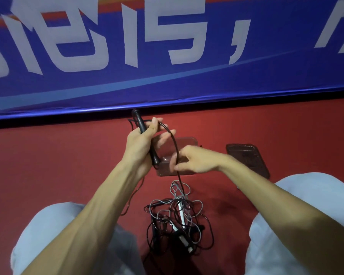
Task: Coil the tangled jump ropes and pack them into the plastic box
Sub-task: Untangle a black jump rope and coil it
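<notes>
Left hand (pixel 141 141): clamped round the upright black handle (pixel 139 121).
Right hand (pixel 195 159): blurred, fingers curled on the black rope (pixel 174 141) arching from the left hand.
Plastic box (pixel 185 142): on the red floor (pixel 48 159) near its far edge, behind both hands.
Lid (pixel 246 157): just right of the box.
Tangled ropes (pixel 179 221): 1 heap between the knees, black and grey cords.

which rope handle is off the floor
The black jump rope handle gripped in the left hand; the white handles lie tangled on the red floor.
</notes>
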Action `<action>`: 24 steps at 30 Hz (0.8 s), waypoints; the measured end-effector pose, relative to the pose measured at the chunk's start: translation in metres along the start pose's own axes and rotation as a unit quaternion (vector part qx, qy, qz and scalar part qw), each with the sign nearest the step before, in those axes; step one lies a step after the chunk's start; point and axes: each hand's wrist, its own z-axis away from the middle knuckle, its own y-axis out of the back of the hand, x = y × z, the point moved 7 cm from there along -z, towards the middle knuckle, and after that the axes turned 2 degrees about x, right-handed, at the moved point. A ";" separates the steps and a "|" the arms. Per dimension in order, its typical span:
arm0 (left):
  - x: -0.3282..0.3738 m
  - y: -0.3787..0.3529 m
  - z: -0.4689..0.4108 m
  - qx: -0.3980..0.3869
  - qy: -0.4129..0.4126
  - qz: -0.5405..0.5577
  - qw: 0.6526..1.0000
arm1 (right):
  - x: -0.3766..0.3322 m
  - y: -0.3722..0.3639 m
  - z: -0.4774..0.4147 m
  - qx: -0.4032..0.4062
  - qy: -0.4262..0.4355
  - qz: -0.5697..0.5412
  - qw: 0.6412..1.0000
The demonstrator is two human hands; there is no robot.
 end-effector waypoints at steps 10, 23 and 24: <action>-0.004 0.012 -0.008 0.034 -0.006 -0.022 0.999 | -0.001 0.049 0.010 0.253 -0.019 -0.249 0.935; -0.055 -0.012 0.011 -0.180 0.097 -0.346 0.916 | 0.004 0.091 0.034 0.393 0.042 -0.491 0.776; -0.056 -0.013 0.012 -0.188 0.094 -0.350 0.913 | 0.006 0.092 0.035 0.398 0.042 -0.502 0.767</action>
